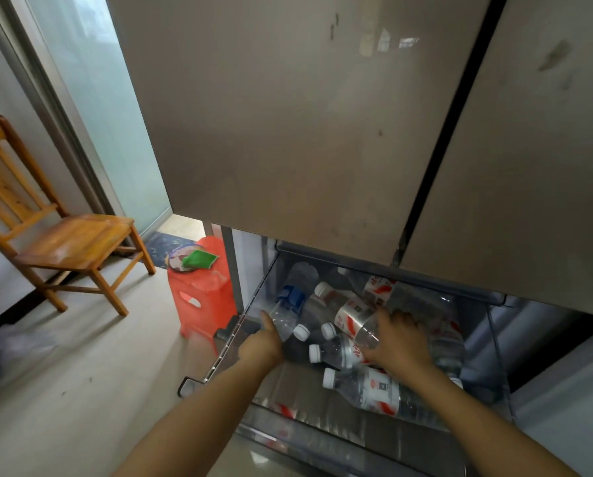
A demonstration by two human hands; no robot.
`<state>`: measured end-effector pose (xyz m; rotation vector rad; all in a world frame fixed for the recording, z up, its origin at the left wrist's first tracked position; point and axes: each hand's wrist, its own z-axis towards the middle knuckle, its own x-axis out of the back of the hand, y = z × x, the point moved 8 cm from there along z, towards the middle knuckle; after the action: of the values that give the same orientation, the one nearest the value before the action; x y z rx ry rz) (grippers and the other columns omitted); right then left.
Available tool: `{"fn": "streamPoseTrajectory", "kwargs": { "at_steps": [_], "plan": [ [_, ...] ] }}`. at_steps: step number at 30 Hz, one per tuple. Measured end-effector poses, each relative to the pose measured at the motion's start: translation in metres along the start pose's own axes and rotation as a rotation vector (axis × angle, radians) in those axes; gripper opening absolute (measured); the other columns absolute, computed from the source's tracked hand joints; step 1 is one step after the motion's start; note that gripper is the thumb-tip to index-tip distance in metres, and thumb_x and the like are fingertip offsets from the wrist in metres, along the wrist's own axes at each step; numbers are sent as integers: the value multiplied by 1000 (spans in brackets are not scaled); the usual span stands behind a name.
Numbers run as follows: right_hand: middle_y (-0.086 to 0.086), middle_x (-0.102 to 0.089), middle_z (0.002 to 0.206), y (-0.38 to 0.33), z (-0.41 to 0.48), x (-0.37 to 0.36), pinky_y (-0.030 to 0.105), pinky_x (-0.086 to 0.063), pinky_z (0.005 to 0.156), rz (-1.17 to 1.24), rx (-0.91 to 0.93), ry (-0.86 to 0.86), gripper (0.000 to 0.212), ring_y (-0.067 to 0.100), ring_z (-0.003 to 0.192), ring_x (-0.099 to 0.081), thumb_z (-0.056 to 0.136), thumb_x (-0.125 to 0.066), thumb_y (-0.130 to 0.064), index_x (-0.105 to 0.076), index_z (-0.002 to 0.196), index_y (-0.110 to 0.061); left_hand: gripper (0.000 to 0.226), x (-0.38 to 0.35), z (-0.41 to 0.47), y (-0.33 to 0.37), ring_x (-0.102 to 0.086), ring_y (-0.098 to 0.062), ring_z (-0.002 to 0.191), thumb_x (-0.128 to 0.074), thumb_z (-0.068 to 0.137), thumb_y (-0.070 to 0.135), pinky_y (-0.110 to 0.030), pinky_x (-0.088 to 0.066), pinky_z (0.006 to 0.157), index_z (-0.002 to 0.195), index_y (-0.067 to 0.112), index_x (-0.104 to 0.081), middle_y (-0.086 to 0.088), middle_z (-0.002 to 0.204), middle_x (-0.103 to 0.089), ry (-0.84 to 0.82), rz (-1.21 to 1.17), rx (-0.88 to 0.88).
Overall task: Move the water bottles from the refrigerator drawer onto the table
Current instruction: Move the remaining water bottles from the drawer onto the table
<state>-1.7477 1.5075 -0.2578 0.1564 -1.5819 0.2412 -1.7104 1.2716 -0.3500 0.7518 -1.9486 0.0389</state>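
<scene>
The refrigerator drawer is pulled out at the bottom of the head view and holds several clear water bottles lying on their sides, most with white caps and red-and-white labels. My left hand reaches into the drawer's left side and grips the lower end of a blue-labelled bottle, thumb along its side. My right hand grips the base of a red-and-white labelled bottle, fingers curled over it. Another bottle lies nearest me under my right forearm. No table is in view.
The closed upper refrigerator doors hang right above the drawer. A red plastic stool with a green packet on it stands just left of the drawer. A wooden chair is further left by a frosted glass door.
</scene>
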Motion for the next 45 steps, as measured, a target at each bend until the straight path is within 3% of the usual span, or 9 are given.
{"fn": "streamPoseTrajectory", "kwargs": {
  "at_steps": [2, 4, 9, 16, 21, 27, 31, 39, 45],
  "plan": [
    [6, -52, 125, 3, -4, 1, 31, -40, 90, -14, 4, 7, 71, 22, 112, -50, 72, -63, -59, -40, 126, -19, 66, -14, 8, -3, -52, -30, 117, -48, 85, 42, -38, -42, 93, 136, 6, -25, -13, 133, -51, -123, -34, 41],
    [5, -52, 125, 5, -7, 0, 30, -39, 89, -13, -2, 1, 70, 21, 112, -50, 71, -63, -60, -40, 123, -20, 54, -4, 4, -1, -53, -30, 115, -54, 85, 33, -35, -43, 91, 127, 4, -35, -14, 129, -52, -72, -46, 43],
    [6, -45, 132, 3, -9, -5, 31, -38, 97, 39, -14, -36, 77, 23, 119, -44, 70, -66, -58, -34, 128, -21, 48, 5, 9, 14, -49, -30, 120, -46, 92, 22, -32, -42, 101, 133, 0, -34, -17, 134, -45, -48, -60, -10],
    [9, -41, 136, 6, -5, -8, 34, -37, 100, 41, -39, -72, 83, 26, 123, -41, 69, -66, -59, -29, 133, -20, 44, 16, -3, 10, -54, -32, 116, -43, 93, 12, -37, -44, 94, 132, -1, -27, -20, 127, -52, 87, -131, 98],
    [9, -40, 137, 5, -5, -7, 34, -37, 100, 39, -25, -66, 84, 25, 123, -40, 71, -65, -59, -27, 135, -19, 39, 30, -16, 22, -56, -30, 115, -44, 93, 10, -37, -45, 93, 129, -1, -33, -17, 124, -56, 128, 105, -30],
    [10, -42, 136, 4, -7, -3, 36, -34, 99, 12, -10, -61, 82, 26, 122, -41, 71, -63, -61, -30, 134, -20, 30, 86, -70, 47, -55, -30, 115, -42, 93, 4, -36, -46, 92, 122, 0, -48, -15, 127, -53, 253, 659, -294],
    [10, -42, 135, 3, -9, 1, 36, -35, 99, 38, 1, -51, 81, 26, 122, -42, 71, -65, -59, -31, 134, -21, 29, 124, -103, 62, -57, -30, 112, -48, 91, 8, -33, -46, 89, 120, 6, -54, -13, 123, -57, 278, 807, -373],
    [9, -45, 132, -1, -15, 6, 35, -40, 94, 41, 7, -49, 74, 25, 119, -43, 72, -65, -56, -34, 129, -20, 30, 143, -106, 76, -60, -26, 100, -55, 89, 21, -32, -49, 88, 113, 5, -58, -12, 111, -62, 193, 615, -485],
    [11, -46, 133, 1, -11, 7, 35, -38, 96, -34, -1, -106, 90, 28, 120, -45, 68, -66, -63, -28, 136, -19, 36, 124, -109, 71, -49, -28, 114, -45, 94, 22, -36, -42, 96, 128, 11, -45, -11, 127, -51, 273, 414, -597]
  ]
}}
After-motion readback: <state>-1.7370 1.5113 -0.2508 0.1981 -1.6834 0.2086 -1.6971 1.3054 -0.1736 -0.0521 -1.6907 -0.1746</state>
